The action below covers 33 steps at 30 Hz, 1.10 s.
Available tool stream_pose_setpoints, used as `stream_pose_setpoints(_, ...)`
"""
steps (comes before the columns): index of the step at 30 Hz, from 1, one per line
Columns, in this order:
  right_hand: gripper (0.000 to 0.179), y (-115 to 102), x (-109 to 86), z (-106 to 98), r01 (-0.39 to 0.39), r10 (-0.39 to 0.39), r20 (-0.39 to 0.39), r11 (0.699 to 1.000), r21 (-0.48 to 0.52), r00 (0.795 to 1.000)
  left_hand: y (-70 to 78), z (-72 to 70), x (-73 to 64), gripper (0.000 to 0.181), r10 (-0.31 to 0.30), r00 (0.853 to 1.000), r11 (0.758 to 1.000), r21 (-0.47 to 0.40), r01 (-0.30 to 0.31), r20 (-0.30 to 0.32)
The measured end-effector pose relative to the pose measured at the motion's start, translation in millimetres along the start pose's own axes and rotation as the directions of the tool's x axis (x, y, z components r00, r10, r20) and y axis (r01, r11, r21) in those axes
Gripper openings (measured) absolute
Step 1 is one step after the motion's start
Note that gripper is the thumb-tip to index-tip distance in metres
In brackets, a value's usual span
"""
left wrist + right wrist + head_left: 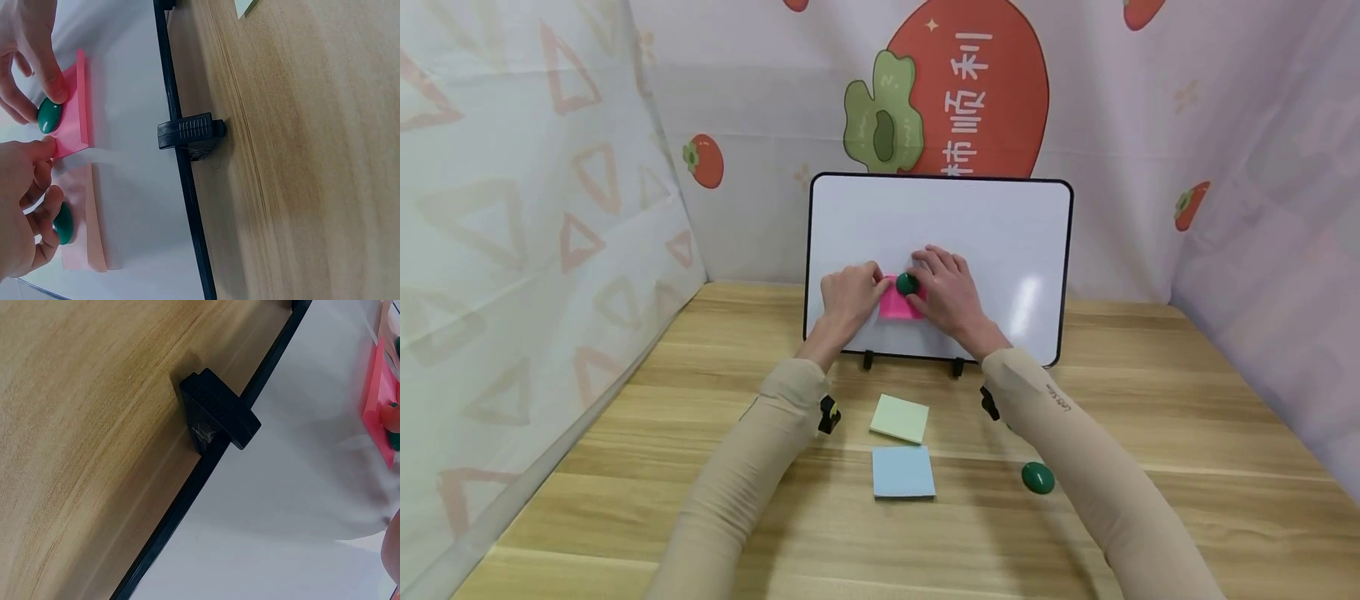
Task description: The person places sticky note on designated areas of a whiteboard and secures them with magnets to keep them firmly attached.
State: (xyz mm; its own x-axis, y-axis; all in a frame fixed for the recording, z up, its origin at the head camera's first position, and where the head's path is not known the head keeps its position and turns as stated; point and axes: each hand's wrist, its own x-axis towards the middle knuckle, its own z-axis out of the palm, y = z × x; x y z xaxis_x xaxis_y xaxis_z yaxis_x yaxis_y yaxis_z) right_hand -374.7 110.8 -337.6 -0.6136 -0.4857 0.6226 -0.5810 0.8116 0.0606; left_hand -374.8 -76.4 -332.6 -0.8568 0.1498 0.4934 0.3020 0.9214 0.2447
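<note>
A bright pink sticky note (pixel 895 308) lies against the upright whiteboard (pixel 865 217), its lower edge standing out a little. My left hand (pixel 848 296) pinches the note's upper left corner between thumb and forefinger. On the note's upper part is a green oval magnet (pixel 907 284), which my right hand (pixel 951 293) holds between thumb and fingers. Beside the pink note, behind my left fingers, a pale salmon sticky note (pixel 80 219) hangs under a second green magnet (pixel 63 223); the left hand hides both in the head view. Only the right hand's edge enters the right wrist view.
Black clip feet (pixel 868 360) support the board on the wooden table (pixel 700 400). A pale green note pad (pixel 900 418) and a blue one (pixel 903 472) lie in front. Near the right forearm lies a loose green magnet (pixel 1038 477); another is mostly covered by the sleeve.
</note>
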Motion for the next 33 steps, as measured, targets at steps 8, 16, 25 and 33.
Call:
stream_pose_setpoints(8,0.042,-1.2,-8.3,0.7,0.005,-0.005,-0.019,1.000,-0.003,1.000,-4.7,2.2,-5.8,0.029,0.060,0.995,0.998,0.017,-0.059,-0.076)
stream_pose_setpoints(16,0.042,1.6,-18.8,-7.1,0.017,-0.015,-0.035,0.998,0.068,0.999,-8.2,-0.3,-13.8,0.023,0.051,0.997,0.998,-0.036,-0.053,-0.054)
stream_pose_setpoints(25,0.045,0.3,-33.3,-19.0,0.013,-0.011,-0.017,0.988,0.154,1.000,-13.5,-11.1,-28.1,0.022,0.088,0.996,0.990,-0.108,-0.088,-0.005)
stream_pose_setpoints(33,0.047,-2.9,-46.0,-30.9,0.002,-0.005,0.013,0.985,0.174,1.000,-14.6,-22.7,-42.7,0.022,0.093,0.991,0.989,-0.122,-0.081,0.096)
